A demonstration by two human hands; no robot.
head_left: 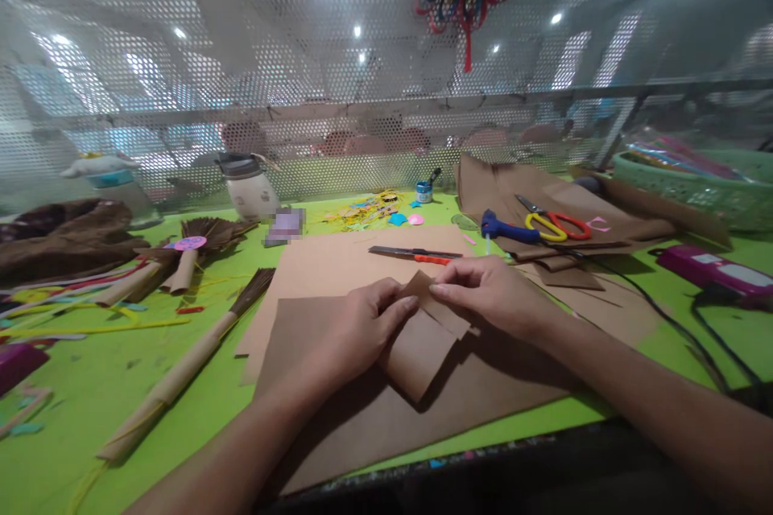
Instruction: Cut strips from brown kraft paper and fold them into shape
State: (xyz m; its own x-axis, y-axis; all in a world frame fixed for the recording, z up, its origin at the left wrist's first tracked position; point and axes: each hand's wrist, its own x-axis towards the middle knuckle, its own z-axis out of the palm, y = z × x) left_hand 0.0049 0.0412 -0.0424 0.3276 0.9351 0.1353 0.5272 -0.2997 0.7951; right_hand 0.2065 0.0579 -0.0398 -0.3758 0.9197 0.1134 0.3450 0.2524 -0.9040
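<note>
Between my two hands is a folded piece of brown kraft paper [419, 358], raised a little over a larger brown sheet [314, 354]. My left hand [365, 322] pinches its left side, thumb on top. At the upper right edge, my right hand [486, 294] grips the paper between thumb and fingers, where a small flap stands up. Just beyond the hands lies a utility knife [431, 257] with a red handle, and a dark, slim blade-like piece lies along it. Both rest on a lighter sheet of card [326, 257].
Scissors [552, 227] and a blue glue gun [510, 227] lie on brown paper at right, near a purple device [716, 269] with a black cord. A rolled paper broom [181, 378] lies at left. Behind stand a white tumbler [247, 189] and green basket [670, 177].
</note>
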